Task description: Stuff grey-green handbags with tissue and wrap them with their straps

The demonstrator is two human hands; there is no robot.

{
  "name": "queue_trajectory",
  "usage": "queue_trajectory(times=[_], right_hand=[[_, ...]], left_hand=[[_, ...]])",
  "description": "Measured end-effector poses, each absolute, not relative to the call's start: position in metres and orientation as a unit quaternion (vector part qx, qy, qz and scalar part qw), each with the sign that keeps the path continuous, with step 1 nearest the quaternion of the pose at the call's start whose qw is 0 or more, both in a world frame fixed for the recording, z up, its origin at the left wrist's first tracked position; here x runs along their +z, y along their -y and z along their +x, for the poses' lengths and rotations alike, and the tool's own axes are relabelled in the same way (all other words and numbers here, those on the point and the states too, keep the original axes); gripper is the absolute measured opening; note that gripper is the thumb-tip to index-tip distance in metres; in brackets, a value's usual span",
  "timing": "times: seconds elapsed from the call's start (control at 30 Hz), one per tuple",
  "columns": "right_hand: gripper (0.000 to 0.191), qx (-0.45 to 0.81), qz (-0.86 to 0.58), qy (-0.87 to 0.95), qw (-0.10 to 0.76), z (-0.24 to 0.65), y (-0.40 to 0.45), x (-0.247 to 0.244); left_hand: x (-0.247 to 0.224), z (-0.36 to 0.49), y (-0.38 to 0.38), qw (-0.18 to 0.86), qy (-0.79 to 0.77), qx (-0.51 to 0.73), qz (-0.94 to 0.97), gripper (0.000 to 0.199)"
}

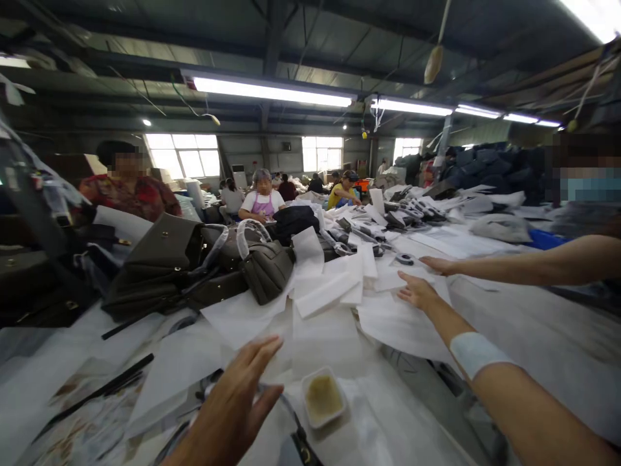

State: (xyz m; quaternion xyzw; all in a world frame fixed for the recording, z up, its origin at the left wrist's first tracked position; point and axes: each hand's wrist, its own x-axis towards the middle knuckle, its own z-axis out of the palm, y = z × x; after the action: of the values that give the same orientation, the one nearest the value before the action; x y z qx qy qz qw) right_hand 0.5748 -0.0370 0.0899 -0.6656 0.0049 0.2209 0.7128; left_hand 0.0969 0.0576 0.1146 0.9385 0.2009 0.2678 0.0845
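My left hand (237, 395) is raised over the near part of the table, fingers apart, holding nothing. Just right of it sits a small white tray (313, 417) with a yellowish sponge-like block inside. My right hand (418, 291) reaches forward over white sheets (402, 323), its fingers spread and nothing in them. Beyond its fingertips lies a dark roll of tape (404, 259). White foam pieces (327, 294) are stacked left of my right hand. A dark strap (291, 414) runs between my left hand and the tray.
Dark handbags (266, 268) with wrapped handles fill the left. Another person's hand (436, 264) and forearm extend from the right, close to mine. Sheets and dark pieces (407, 210) are heaped farther back. Several people sit or stand beyond. A black strip (121, 375) lies near left.
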Motion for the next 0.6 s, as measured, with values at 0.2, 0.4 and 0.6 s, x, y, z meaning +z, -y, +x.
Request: queue_trajectory(times=[0.2,0.4,0.6], right_hand=[[0.062,0.261,-0.633,-0.060,0.726,0.602,0.023,0.061],[0.037,0.247,-0.640,-0.076,0.724,0.626,0.016,0.046],[0.023,0.193,-0.668,-0.043,0.717,0.634,0.006,0.043]], left_hand=[[0.096,0.282,-0.143,0.051,-0.215,0.126,0.967,0.079],[0.062,0.338,-0.175,0.056,-0.219,0.096,0.970,0.082],[0.085,0.338,-0.188,0.360,-0.267,0.233,0.863,0.080]])
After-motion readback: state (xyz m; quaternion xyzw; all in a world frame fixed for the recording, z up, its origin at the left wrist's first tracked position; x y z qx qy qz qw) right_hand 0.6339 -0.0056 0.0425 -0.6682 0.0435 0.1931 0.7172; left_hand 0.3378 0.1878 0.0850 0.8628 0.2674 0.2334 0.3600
